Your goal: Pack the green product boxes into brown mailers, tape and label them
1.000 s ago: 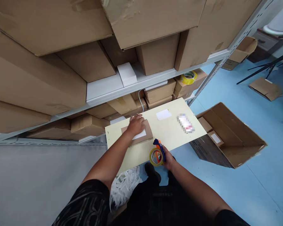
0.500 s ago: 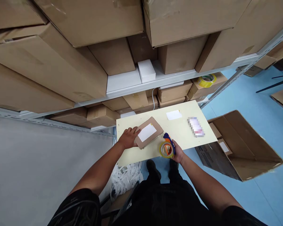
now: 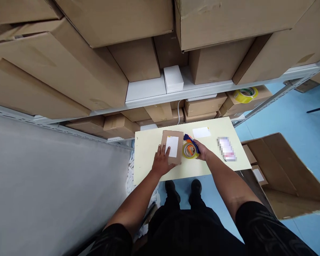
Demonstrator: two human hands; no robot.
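brown box [image 3: 174,144] flat, tape dispenser [image 3: 191,148] beside

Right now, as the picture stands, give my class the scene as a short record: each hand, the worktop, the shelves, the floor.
Left hand: fingers spread on a small labelled box
Right hand: gripping a blue and orange tape dispenser, beside that box
Worktop: also holds a white label and a pixelated item
Shelves: cardboard boxes, a white stack, a yellow-edged tape roll
Floor: open carton with smaller boxes inside
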